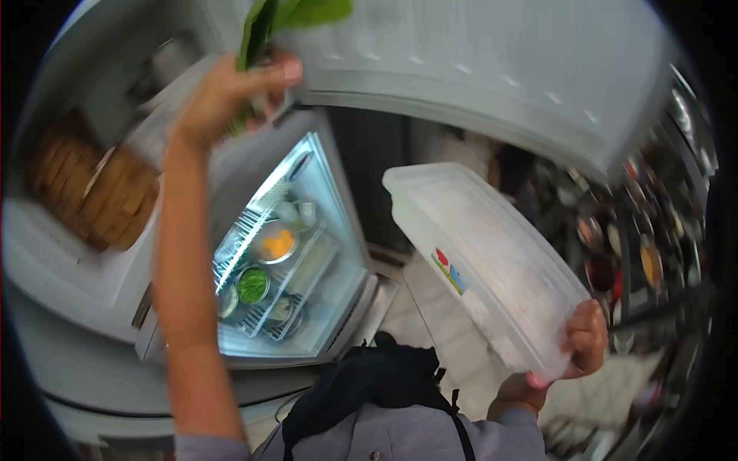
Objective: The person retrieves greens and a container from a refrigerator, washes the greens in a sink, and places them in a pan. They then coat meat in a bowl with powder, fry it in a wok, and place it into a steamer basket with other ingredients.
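High in the view, my left hand [234, 96] is closed around green leaves [260, 32], broad and slightly blurred. A long translucent white plastic container with a lid [492, 246] hangs tilted on the right. My right hand [586, 339] grips its lower end, fingers wrapped over the edge. A small colourful label [448, 270] shows on the container's side. Below my left hand a lit refrigerator compartment [346, 311] stands open. Its wire shelves hold a bowl with orange pieces [277, 242] and a bowl of chopped greens [252, 285].
A ribbed white panel [477, 54] spans the top of the view. On the left, brown slices that look like bread [100, 192] lie on a white surface [77, 269]. Cluttered racks with utensils [649, 261] line the right side. Tiled floor [407, 319] shows below.
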A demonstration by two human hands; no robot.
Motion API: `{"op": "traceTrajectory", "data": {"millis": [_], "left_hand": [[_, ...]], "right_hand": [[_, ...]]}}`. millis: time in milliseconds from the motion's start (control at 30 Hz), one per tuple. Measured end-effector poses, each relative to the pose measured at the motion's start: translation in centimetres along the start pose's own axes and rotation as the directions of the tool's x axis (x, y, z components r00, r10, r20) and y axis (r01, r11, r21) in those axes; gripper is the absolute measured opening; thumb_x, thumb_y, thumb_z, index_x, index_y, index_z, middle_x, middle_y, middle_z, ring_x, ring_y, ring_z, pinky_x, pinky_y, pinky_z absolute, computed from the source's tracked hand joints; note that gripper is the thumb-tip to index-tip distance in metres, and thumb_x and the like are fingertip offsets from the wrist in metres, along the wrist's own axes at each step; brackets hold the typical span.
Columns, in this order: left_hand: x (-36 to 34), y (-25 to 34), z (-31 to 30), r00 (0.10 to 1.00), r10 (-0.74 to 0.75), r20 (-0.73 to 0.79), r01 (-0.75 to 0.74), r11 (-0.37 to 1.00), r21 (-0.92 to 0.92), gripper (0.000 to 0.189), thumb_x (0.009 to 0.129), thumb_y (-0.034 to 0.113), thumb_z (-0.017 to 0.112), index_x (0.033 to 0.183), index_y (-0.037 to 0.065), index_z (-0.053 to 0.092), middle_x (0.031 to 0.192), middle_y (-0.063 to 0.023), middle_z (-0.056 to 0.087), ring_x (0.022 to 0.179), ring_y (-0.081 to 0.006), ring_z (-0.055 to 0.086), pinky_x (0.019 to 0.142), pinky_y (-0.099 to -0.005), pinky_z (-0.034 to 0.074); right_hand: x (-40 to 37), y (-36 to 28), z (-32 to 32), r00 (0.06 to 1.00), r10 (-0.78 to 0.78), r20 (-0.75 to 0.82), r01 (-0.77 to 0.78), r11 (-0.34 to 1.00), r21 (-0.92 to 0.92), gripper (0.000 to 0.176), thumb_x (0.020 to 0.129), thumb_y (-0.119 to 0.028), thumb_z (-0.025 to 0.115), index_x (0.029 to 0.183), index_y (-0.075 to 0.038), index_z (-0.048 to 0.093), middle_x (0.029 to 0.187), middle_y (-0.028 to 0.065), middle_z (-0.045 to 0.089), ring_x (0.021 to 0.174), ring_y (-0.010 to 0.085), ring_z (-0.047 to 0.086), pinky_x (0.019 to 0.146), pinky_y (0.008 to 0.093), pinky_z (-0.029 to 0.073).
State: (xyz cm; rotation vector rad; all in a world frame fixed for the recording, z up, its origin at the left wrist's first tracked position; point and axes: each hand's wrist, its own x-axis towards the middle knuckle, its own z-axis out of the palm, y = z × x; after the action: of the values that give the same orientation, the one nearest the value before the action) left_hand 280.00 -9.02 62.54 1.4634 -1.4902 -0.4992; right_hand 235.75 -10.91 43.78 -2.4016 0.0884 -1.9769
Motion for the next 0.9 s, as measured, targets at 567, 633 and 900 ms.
{"op": "traceTrajectory", "data": {"millis": [567,633,900], "left_hand": [[6.6,-18.0,28.4,0.914,0.398,0.080,0.294,-0.512,-0.807,0.058,0.084,-0.006,0.050,0.140,-0.005,0.032,0.069,-0.0034,0.044,0.055,-0.0122,0.040,0.059,-0.0257,0.039],[-0.4,-16.5,33.2,0.944,0.304,0.129,0.237,-0.353,-0.905,0.058,0.086,0.002,0.051,0.142,0.004,0.036,0.100,-0.0049,0.053,0.073,-0.0130,0.050,0.066,-0.0271,0.043],[-30.1,-10.4,72.9,-0.049,-0.418,0.907,0.883,0.406,0.235,0.018,0.089,0.023,0.066,0.099,0.011,0.058,0.082,-0.0018,0.061,0.069,-0.0145,0.060,0.049,-0.0254,0.045]], "right_hand": [[-10.8,-35.2,-27.9,0.764,0.402,-0.504,-0.500,-0.125,-0.857,0.055,0.046,-0.036,0.088,0.060,-0.013,0.040,0.057,0.0000,0.043,0.048,0.0182,0.041,0.044,0.0302,0.029],[-13.1,-34.9,-31.5,0.746,0.347,-0.568,-0.524,-0.220,-0.823,0.056,0.045,-0.036,0.090,0.059,-0.012,0.041,0.056,0.0005,0.043,0.048,0.0188,0.042,0.043,0.0306,0.030],[-21.3,-30.8,-51.8,0.610,0.388,-0.692,-0.628,-0.297,-0.720,0.050,0.047,-0.028,0.091,0.059,-0.010,0.046,0.054,0.0051,0.043,0.047,0.0225,0.044,0.045,0.0321,0.033]]}}
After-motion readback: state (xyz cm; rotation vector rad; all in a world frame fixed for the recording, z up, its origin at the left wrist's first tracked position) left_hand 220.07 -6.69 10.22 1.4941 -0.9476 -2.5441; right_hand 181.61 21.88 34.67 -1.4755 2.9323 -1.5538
